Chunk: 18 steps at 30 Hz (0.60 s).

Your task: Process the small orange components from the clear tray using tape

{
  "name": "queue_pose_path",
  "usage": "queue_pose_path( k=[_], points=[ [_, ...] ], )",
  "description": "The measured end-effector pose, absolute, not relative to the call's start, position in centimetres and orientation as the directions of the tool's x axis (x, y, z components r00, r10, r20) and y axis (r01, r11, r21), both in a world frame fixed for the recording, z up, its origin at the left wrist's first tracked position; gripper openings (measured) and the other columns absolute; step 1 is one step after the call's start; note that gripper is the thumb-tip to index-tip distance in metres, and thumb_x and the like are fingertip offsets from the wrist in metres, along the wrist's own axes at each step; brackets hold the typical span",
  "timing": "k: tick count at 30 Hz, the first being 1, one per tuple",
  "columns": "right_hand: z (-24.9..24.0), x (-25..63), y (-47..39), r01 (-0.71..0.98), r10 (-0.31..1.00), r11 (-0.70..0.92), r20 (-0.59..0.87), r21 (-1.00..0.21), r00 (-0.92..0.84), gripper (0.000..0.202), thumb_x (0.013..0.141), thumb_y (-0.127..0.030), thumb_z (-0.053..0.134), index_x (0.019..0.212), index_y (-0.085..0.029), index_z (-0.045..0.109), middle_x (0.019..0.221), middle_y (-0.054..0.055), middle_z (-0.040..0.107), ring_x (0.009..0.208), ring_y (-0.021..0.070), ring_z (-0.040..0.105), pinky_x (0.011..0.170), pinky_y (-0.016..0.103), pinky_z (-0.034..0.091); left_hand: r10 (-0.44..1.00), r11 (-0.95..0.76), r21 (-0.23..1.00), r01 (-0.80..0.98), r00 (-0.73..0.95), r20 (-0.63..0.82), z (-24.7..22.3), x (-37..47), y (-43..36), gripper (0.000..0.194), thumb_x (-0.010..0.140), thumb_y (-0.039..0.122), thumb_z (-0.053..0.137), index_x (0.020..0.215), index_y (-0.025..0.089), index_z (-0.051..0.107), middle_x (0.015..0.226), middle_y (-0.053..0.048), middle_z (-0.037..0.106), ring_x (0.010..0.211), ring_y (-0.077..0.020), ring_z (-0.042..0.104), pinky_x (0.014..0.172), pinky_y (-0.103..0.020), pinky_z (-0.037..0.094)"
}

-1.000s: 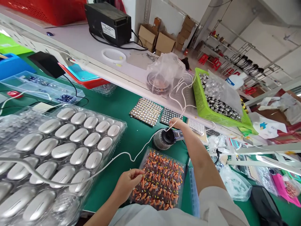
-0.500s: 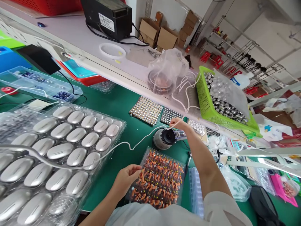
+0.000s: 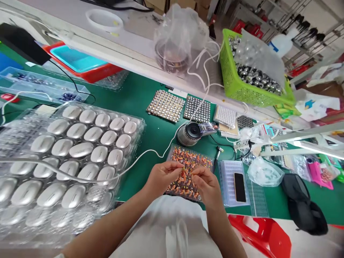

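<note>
Over a shallow clear tray (image 3: 209,164) of small orange curled pieces with yellow bits, my two hands face each other. My left hand (image 3: 164,178) is at the tray's left side, thumb and forefinger pinched together; a tiny yellowish thing seems to show at the tips. On the right, my right hand (image 3: 207,184) also pinches, and what lies in its fingertips is too small to name. Just beyond the tray stands a grey round device (image 3: 188,135) with a black top and a clear arm pointing right. A white cable (image 3: 150,151) runs beside it.
Stacked plastic trays (image 3: 142,125) of silvery oval pieces fill the left. Bead-covered boards (image 3: 166,105) line the back below a shelf (image 3: 129,64). A green basket (image 3: 228,68) sits on that shelf. Right of the hands lie a phone (image 3: 239,187) and a black case (image 3: 298,195).
My right hand has come back from beside the grey device to the tray. My left hand has moved from the tray's left edge over the pieces. The view has tilted down.
</note>
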State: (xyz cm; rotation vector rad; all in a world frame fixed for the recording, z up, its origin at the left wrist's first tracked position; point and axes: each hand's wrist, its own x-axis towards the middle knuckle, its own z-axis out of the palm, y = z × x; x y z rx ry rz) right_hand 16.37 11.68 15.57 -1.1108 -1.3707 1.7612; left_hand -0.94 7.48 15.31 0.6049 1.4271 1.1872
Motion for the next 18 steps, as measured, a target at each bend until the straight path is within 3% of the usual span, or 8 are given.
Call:
queue_pose_path(
  k=[3,13,18],
  points=[
    [15.3,16.7,10.1,-0.025,0.885,-0.266,-0.234,-0.964,-0.402,0.012,0.078,-0.033,0.067,0.081,-0.022,0.063,0.072,0.0,0.053,0.062,0.0119,0.045,0.055,0.024,0.037,0.905,0.337,0.925,-0.177,-0.211,-0.37,15.9,0.1,6.8,0.016,0.071,0.026,0.066,0.08,0.015,0.073,0.07,-0.003,0.072,0.061,-0.0137,0.063,0.055,-0.021,0.048],
    [18.0,17.2,10.1,0.176,0.84,-0.185,-0.249,-0.967,-0.482,0.011,0.082,-0.029,0.063,0.08,-0.019,0.059,0.068,-0.001,0.056,0.06,0.0112,0.051,0.055,0.024,0.04,0.974,0.205,0.979,-0.002,-0.095,-0.204,16.4,1.1,5.0,0.019,0.08,0.028,0.062,0.093,0.018,0.073,0.087,-0.005,0.074,0.08,-0.0169,0.067,0.071,-0.024,0.053],
    [17.8,17.1,9.9,0.17,0.843,-0.183,-0.244,-0.968,-0.479,0.009,0.083,-0.027,0.062,0.08,-0.019,0.058,0.068,-0.002,0.059,0.059,0.0107,0.054,0.055,0.023,0.042,0.987,0.129,0.989,0.078,-0.106,-0.12,16.4,1.2,4.5,0.017,0.082,0.023,0.06,0.095,0.019,0.072,0.087,-0.003,0.073,0.08,-0.0148,0.066,0.073,-0.024,0.052]
  ],
)
